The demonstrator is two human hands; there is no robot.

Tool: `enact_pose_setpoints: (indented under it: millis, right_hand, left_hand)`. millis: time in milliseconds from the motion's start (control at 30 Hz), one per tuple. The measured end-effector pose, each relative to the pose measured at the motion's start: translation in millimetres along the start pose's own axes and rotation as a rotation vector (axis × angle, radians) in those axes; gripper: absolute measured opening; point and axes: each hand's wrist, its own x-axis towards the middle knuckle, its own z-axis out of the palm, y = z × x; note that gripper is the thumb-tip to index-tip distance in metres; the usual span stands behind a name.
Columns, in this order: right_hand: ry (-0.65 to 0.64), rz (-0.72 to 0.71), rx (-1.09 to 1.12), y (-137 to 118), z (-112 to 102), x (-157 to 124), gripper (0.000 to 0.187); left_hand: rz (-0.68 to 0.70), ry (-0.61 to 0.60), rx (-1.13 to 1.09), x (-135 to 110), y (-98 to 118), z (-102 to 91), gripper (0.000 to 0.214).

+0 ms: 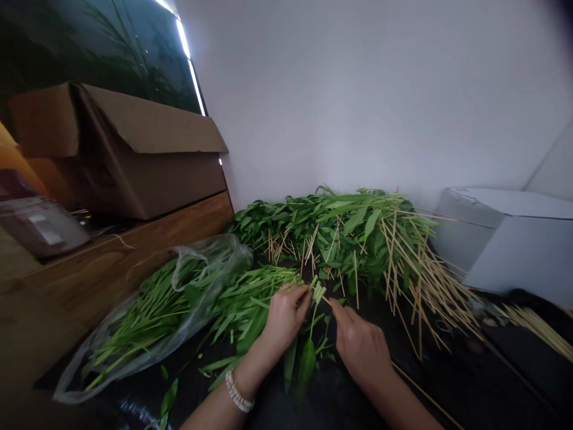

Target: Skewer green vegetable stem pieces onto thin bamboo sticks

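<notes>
My left hand [283, 316] pinches a small bunch of green stems [317, 294] at its cut end; the leaves hang down between my wrists. My right hand [360, 345] is closed on a thin bamboo skewer [423, 394] that runs back under my forearm, its tip at the stem bunch. A bead bracelet [238, 394] circles my left wrist. Behind my hands lies a big heap of leafy greens [331, 230] threaded on skewers. Loose green stems [244, 298] lie just left of my left hand.
A clear plastic bag of greens [156, 310] lies at the left on the black sheet [447, 382]. A cardboard box [129, 155] sits on a wooden ledge [134, 251]. A white box [505, 239] stands at the right, with loose skewers [537, 325] before it.
</notes>
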Motion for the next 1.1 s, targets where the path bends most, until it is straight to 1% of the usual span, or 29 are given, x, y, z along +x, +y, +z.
enact_pose_setpoints:
  millis: [167, 300, 433, 533, 600, 667, 833, 933, 1000, 1100]
  right_hand:
    - [0.042, -0.006, 0.016, -0.2, 1.8, -0.7, 0.04]
    - [0.11, -0.012, 0.028, 5.4, -3.2, 4.9, 0.039]
    - [0.241, 0.072, 0.035, 20.0, -13.1, 13.5, 0.029]
    - [0.278, 0.162, 0.033, 32.0, -21.4, 18.0, 0.025]
    - [0.262, 0.197, 0.047, 38.1, -26.5, 19.6, 0.027]
    - [0.252, 0.232, 0.055, 41.9, -30.8, 20.4, 0.029]
    - [0.24, 0.309, 0.047, 46.0, -36.3, 21.4, 0.028]
    - [0.242, 0.31, 0.045, 47.6, -35.9, 21.8, 0.029]
    - [0.247, 0.304, 0.039, 48.0, -34.7, 21.9, 0.028]
    - [0.25, 0.305, 0.035, 47.1, -33.4, 21.7, 0.025]
  left_hand:
    - [-0.016, -0.021, -0.076, 1.1, -1.3, 0.4, 0.018]
    - [-0.066, -0.029, -0.185, 6.2, -1.1, -9.8, 0.023]
    - [-0.168, 0.038, -0.22, 11.6, -5.2, -23.9, 0.033]
    - [-0.228, 0.047, -0.2, 13.4, -10.4, -29.2, 0.037]
    - [-0.255, -0.002, -0.178, 13.6, -13.2, -30.4, 0.036]
    - [-0.259, -0.081, -0.148, 13.3, -14.9, -31.2, 0.035]
    - [-0.163, -0.297, 0.021, 12.7, -14.7, -37.0, 0.033]
    - [-0.121, -0.42, 0.068, 12.7, -12.6, -40.6, 0.027]
    - [-0.082, -0.458, 0.072, 12.4, -10.6, -41.6, 0.021]
    - [0.005, -0.447, 0.084, 11.4, -8.4, -41.3, 0.015]
